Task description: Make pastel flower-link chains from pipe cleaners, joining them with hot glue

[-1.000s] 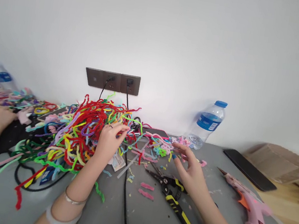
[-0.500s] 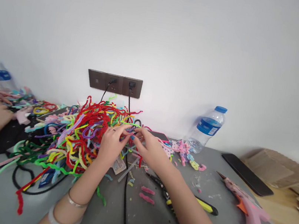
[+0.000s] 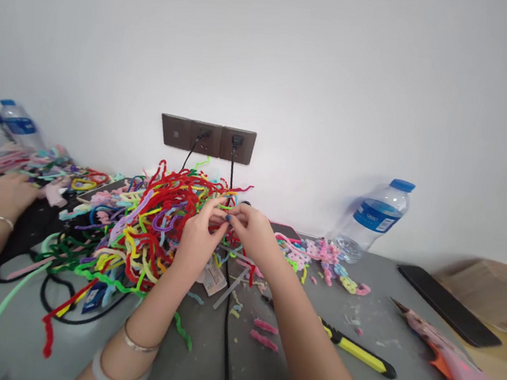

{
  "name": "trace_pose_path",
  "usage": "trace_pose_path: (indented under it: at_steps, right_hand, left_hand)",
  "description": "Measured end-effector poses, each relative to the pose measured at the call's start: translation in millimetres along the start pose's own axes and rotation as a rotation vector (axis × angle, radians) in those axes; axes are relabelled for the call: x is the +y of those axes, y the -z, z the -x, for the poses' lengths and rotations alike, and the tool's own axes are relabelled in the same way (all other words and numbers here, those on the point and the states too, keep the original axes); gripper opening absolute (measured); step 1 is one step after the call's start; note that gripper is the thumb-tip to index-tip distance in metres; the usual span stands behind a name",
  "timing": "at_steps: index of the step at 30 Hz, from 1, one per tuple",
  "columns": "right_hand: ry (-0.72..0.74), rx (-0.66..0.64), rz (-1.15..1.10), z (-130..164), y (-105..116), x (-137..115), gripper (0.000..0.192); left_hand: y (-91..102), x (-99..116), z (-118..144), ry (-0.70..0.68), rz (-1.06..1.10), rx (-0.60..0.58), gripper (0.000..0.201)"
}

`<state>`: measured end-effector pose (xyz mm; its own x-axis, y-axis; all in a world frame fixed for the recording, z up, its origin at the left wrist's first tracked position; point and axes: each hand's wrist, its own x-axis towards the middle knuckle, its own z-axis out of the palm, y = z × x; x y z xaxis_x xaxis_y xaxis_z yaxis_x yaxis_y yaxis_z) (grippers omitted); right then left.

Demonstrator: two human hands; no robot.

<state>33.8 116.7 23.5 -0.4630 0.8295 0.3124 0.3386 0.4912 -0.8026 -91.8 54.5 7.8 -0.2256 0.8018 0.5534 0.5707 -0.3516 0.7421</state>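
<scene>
My left hand [image 3: 201, 236] and my right hand [image 3: 254, 234] meet fingertip to fingertip at the right edge of a heap of fuzzy pipe cleaners [image 3: 171, 197]. Both have thumb and fingers pinched together. Whatever they hold is tiny and hidden behind the fingers. Under them lie a clear glue stick [image 3: 230, 288], a small printed packet [image 3: 215, 279] and a black cable [image 3: 226, 338]. Two short pink pipe cleaner pieces [image 3: 265, 333] rest on the grey table, left of my right forearm. A yellow-and-black utility knife [image 3: 362, 353] lies partly behind that forearm.
A pink glue gun [image 3: 454, 379] lies at the right, near a black slab [image 3: 448, 306]. A water bottle [image 3: 373, 220] leans by the wall, beside pastel pipe cleaner pieces [image 3: 324, 254]. Another person's hand [image 3: 12, 195] is at the left. Plugs fill wall sockets [image 3: 206, 138].
The view has turned left, so everything sits further right. My hands stay pinched together, fingers slightly closer. At far left, a bundle of pipe cleaners now shows by the other person's hand.
</scene>
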Motion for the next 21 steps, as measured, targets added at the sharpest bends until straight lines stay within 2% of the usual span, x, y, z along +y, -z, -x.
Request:
trace_pose_path:
  at_steps: [6, 9, 12, 16, 18, 21]
  right_hand:
    - [-0.041, -0.008, -0.05, -1, 4, 4, 0.019]
    - [-0.009, 0.001, -0.053, -2, 1, 12, 0.022]
    - [0.029, 0.023, -0.026, -4, -3, 21, 0.019]
    - [0.056, 0.089, -0.017, -5, -3, 23, 0.015]
    - [0.109, 0.155, -0.035, -3, -3, 17, 0.014]
    - [0.253, 0.233, -0.087, 1, -6, 2, 0.012]
  left_hand:
    - [7.8, -1, -5, 0.046, 0.01, 0.122, 0.025]
    - [8.3, 4, -3, -0.011, -0.036, 0.134, 0.02]
    - [1.8, 19, 7, -0.24, -0.141, 0.137, 0.016]
    - [-15.9, 44, 27, -0.699, -0.064, -0.093, 0.014]
    - [-24.7, 52, 36, -0.77, -0.033, -0.144, 0.018]
    - [-32.8, 58, 45, -0.795, 0.024, -0.141, 0.019]
